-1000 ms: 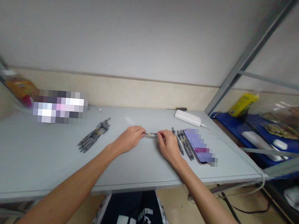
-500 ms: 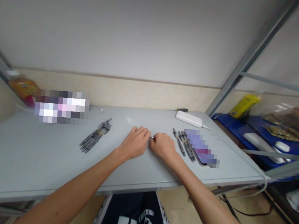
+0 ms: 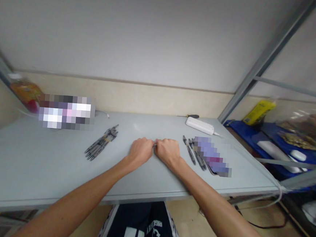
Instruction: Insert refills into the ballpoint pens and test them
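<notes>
Both my hands are closed fists, side by side over the middle of the grey desk (image 3: 68, 179). My left hand (image 3: 141, 149) and my right hand (image 3: 168, 149) grip what looks like a pen (image 3: 154, 145) between them. Just a short shiny piece of it shows in the small gap; the rest is hidden in the fists. A fanned-out pile of grey pens (image 3: 101, 142) lies to the left of my left hand. More grey pens (image 3: 189, 150) lie to the right of my right hand, beside a phone-like flat thing (image 3: 211, 155) with a blurred-out face.
A white power strip (image 3: 200, 126) with a cord and a screwdriver (image 3: 193, 116) lie at the back right. At the back left are a bottle of orange drink (image 3: 26, 89) and a pixelated object (image 3: 65, 112). A metal frame (image 3: 269, 56) bounds the right, with blue shelving beyond.
My two fists have drawn slightly left, and my left fingers have curled in tighter. Both hands still grip the same pen-like thing. The pens on the desk have not moved.
</notes>
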Motion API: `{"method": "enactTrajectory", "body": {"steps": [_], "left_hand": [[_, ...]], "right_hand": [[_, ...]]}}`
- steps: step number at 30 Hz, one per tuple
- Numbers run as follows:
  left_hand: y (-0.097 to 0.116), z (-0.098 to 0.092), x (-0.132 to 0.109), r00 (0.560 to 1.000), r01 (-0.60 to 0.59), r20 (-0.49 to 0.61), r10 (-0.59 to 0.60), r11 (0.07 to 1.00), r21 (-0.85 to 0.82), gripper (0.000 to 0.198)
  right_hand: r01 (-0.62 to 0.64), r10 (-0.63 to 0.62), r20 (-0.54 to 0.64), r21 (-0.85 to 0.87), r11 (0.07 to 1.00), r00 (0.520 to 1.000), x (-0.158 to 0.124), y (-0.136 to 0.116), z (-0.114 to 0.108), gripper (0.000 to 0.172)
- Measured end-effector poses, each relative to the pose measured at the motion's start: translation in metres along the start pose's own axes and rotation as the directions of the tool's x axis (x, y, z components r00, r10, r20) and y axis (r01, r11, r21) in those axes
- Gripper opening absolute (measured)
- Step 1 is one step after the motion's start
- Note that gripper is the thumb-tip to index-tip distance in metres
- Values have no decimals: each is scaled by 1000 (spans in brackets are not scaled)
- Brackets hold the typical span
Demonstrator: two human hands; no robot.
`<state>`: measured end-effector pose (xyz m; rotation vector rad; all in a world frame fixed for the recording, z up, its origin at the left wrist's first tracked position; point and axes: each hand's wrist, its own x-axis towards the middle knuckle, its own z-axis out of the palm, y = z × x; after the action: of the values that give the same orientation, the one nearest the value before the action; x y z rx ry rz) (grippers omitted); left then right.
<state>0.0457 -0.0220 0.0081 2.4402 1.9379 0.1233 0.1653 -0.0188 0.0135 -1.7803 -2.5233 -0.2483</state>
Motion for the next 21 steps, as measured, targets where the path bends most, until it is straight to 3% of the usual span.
{"method": "enactTrajectory", "body": {"steps": [7, 11, 13, 15, 17, 21], "left_hand": [[-6, -2, 7, 995, 65, 85, -51, 982, -178, 26], [-14, -1, 12, 990, -36, 114, 89, 913, -405, 18], [-18, 0, 13, 978, -85, 116, 172, 843, -531, 15], [-21, 1, 13, 979, -116, 64, 192, 790, -602, 13], [-23, 1, 11, 987, -161, -80, 141, 803, -574, 12], [-23, 2, 9, 917, -355, -340, 208, 815, -459, 20]], "right_hand": [[185, -192, -67, -97, 978, 979, 15, 8, -3, 47], [316, -331, -90, -150, 937, 939, 20, 11, -11, 49], [325, -341, -98, -150, 934, 935, 21, 11, -14, 48], [265, -275, -80, -118, 957, 958, 21, 11, -14, 41], [141, -144, -44, -67, 988, 989, 20, 12, -12, 33], [-122, 122, 7, -1, 992, 992, 16, 20, -7, 34]]}}
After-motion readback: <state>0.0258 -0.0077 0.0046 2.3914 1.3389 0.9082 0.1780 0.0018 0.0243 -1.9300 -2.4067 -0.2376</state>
